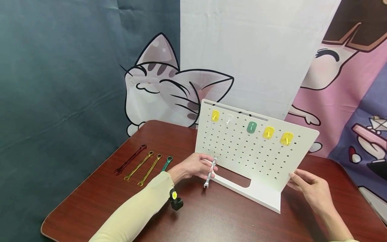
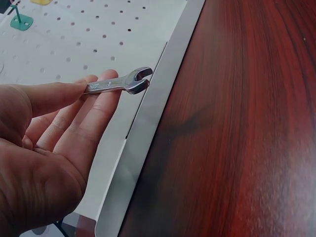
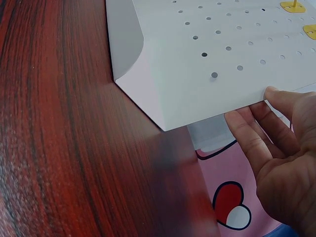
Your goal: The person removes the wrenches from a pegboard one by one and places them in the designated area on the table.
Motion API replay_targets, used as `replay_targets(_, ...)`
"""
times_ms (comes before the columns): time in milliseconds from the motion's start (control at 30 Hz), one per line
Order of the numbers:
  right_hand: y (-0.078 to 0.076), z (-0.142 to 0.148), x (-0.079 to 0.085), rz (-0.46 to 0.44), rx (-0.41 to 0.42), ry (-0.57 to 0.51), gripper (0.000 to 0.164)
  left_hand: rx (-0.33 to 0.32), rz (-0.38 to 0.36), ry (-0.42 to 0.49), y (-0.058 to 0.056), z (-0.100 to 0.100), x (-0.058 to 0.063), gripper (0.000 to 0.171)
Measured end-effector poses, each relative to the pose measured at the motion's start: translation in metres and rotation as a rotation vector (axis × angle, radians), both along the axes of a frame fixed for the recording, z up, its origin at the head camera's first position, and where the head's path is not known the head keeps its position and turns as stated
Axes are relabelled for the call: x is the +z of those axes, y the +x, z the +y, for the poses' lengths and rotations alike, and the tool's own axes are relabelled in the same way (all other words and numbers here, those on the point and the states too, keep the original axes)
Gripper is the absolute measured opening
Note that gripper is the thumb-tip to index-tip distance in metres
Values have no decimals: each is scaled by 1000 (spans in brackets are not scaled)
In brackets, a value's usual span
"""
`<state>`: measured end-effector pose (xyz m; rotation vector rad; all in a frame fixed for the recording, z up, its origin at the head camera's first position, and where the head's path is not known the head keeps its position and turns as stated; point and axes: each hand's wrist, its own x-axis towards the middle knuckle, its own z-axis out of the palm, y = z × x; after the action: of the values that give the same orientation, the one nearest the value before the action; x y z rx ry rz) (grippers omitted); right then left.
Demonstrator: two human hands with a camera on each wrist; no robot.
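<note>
In the head view my left hand (image 1: 195, 165) holds a silver wrench (image 1: 210, 173) in front of the lower left of a white pegboard (image 1: 239, 153). The left wrist view shows the thumb and fingers pinching its shaft, with the open-ended jaw (image 2: 137, 81) sticking out past the fingertips. My right hand (image 1: 314, 190) grips the pegboard's right edge, thumb on the front face and fingers behind, as the right wrist view (image 3: 281, 143) shows. Along the board's top sit a yellow hook (image 1: 215, 116), a whitish hook (image 1: 229, 120), a green hook (image 1: 251, 127) and two more yellow hooks (image 1: 268, 132).
Left of the board, a dark red wrench (image 1: 130, 160), two gold wrenches (image 1: 139, 166) and a green wrench (image 1: 167, 163) lie in a row on the brown table (image 1: 217, 218). My left forearm partly covers the green one. Behind the table hangs a cartoon-printed cloth (image 1: 235, 43).
</note>
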<state>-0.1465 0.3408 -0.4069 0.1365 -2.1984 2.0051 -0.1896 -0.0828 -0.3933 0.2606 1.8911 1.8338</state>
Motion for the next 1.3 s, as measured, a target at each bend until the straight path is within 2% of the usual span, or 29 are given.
replay_targets(700,1,0,-1,13,18,-18,23,55,-23,-28,0,-21,-3,37)
replay_targets(1067,0,0,0,7,12,-36,25,64,-23,-40,0,-33,-6,39)
replay_targets(1300,0,0,1,9,4,-35,19,67,-32,-48,1,-41,-6,37)
